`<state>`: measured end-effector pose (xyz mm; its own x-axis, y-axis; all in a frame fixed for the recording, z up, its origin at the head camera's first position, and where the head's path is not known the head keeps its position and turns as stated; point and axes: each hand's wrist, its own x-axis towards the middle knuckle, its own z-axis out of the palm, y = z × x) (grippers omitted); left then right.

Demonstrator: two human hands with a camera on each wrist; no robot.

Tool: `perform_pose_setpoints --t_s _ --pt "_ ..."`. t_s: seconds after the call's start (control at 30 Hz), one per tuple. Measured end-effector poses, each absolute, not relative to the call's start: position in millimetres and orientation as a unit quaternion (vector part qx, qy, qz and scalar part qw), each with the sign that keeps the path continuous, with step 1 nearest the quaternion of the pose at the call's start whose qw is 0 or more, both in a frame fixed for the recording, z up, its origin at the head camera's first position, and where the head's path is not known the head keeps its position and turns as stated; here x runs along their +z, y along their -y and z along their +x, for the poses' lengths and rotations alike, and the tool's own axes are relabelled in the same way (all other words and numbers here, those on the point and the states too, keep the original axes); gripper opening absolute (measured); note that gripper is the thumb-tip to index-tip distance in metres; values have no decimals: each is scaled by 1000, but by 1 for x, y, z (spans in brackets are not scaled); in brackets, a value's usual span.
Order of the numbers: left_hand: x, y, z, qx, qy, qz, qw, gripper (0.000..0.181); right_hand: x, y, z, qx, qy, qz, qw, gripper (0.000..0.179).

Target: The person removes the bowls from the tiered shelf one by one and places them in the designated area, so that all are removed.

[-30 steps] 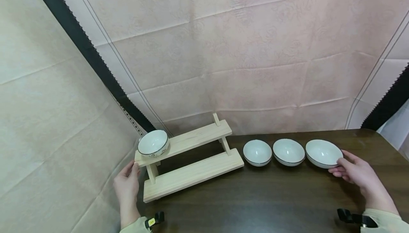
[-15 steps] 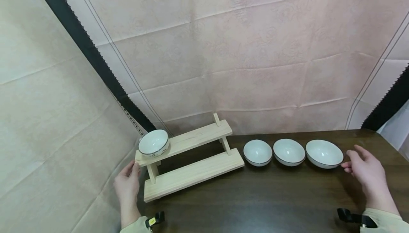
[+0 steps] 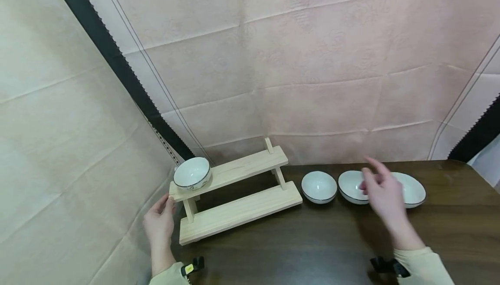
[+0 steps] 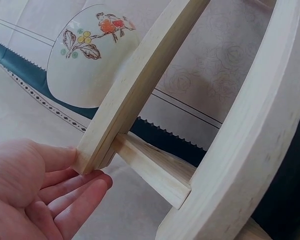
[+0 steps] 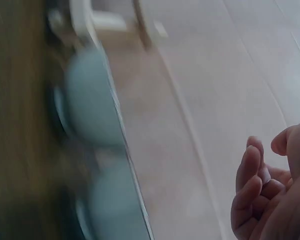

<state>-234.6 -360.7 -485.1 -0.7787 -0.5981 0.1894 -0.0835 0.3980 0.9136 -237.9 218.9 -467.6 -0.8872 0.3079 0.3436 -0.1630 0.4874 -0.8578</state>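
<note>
My left hand (image 3: pixel 160 222) pinches the left end of the upper board of a two-tier wooden shelf (image 3: pixel 240 209), thumb on one side and fingers below. On that end of the upper board sits a white bowl (image 3: pixel 192 173); the left wrist view shows a bird and leaves painted on this bowl (image 4: pixel 92 60). My right hand (image 3: pixel 384 194) hangs over the row of bowls, fingers loosely bent and holding nothing. It partly covers the middle bowl (image 3: pixel 349 185) and the right, larger bowl (image 3: pixel 412 189). The left bowl of the row (image 3: pixel 319 187) shows whole.
Everything stands on a dark brown wooden table (image 3: pixel 297 250). Behind it hangs a pale pink cloth (image 3: pixel 312 81), and another cloth wall (image 3: pixel 78 146) comes close on the left. In the right wrist view the bowls (image 5: pixel 92 100) are blurred.
My right hand let go of the right bowl's rim, drew off to its right, then swung left over the row. The left hand keeps its hold on the shelf.
</note>
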Motion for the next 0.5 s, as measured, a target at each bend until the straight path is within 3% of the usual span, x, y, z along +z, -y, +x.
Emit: perform_pose_setpoints --t_s 0.27,0.5 --pt "-487 363 -231 -508 795 208 257 49 -468 -122 -255 540 821 93 160 32" --pt "-484 363 -234 -505 797 209 255 49 -454 -53 -263 563 805 174 66 35"
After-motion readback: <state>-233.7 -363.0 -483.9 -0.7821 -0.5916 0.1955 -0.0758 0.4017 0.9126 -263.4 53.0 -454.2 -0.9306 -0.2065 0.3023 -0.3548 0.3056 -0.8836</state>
